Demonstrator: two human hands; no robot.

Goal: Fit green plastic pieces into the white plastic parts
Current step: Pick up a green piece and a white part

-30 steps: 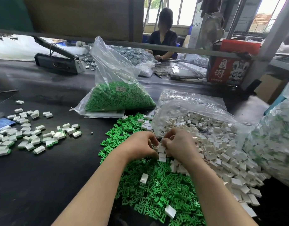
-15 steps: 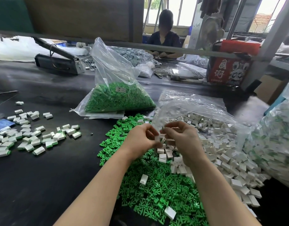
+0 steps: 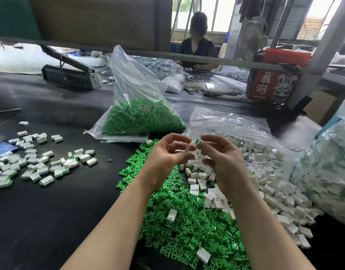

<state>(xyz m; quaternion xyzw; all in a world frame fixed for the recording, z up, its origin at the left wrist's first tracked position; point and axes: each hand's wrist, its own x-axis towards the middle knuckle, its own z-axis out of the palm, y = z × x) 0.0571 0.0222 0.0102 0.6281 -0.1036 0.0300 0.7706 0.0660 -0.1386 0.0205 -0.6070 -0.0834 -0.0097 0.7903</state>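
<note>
My left hand (image 3: 166, 154) is raised above the piles and pinches a white plastic part (image 3: 187, 149) between thumb and fingers. Just to its right, my right hand (image 3: 219, 154) pinches a small green plastic piece (image 3: 198, 141) at its fingertips, a short gap from the white part. Below my hands lies a loose heap of green pieces (image 3: 179, 221) on the black table. A heap of white parts (image 3: 265, 172) spills from an open clear bag to the right.
A clear bag of green pieces (image 3: 140, 117) stands behind the heap. Assembled white-and-green parts (image 3: 37, 162) are scattered at the left. A bag of finished parts (image 3: 329, 168) fills the right edge. A heat sealer (image 3: 70, 75), a red box (image 3: 273, 82) and a seated person (image 3: 198, 49) are at the back.
Both hands have lifted off the piles and drawn slightly apart. The left now holds up a white part and the right a green piece.
</note>
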